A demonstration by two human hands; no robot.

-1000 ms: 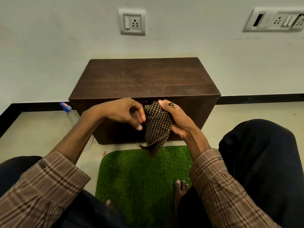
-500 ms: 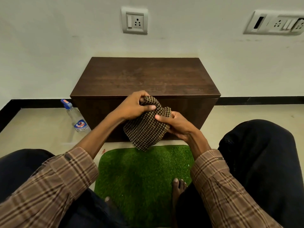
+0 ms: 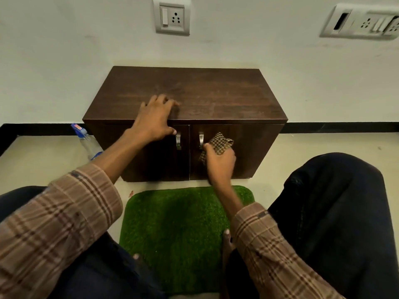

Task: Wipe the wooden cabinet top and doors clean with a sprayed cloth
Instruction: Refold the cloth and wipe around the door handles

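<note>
White wall and pale floor frame a low dark wooden cabinet [image 3: 194, 98] with two doors and a metal handle on each. Door-wiping looks to be the step in hand: the right hand [image 3: 220, 162] has its fingers curled round the bunched checked cloth [image 3: 221, 142] and holds it against the right door [image 3: 248, 147] — just beside that door's handle [image 3: 201, 140], near the door's top. The left hand [image 3: 154, 119] steadies the cabinet, fingers spread flat on the top, thumb hooked over the front edge above the left door [image 3: 155, 160]. Next the cloth needs pressure and strokes outward and down from the grip, then across to the other door. Brown-and-cream check, crumpled, soft; whether it is damp I cannot tell. A spray bottle [image 3: 87, 140] stands left of the cabinet, well away from the grip — within reach, probably
</note>
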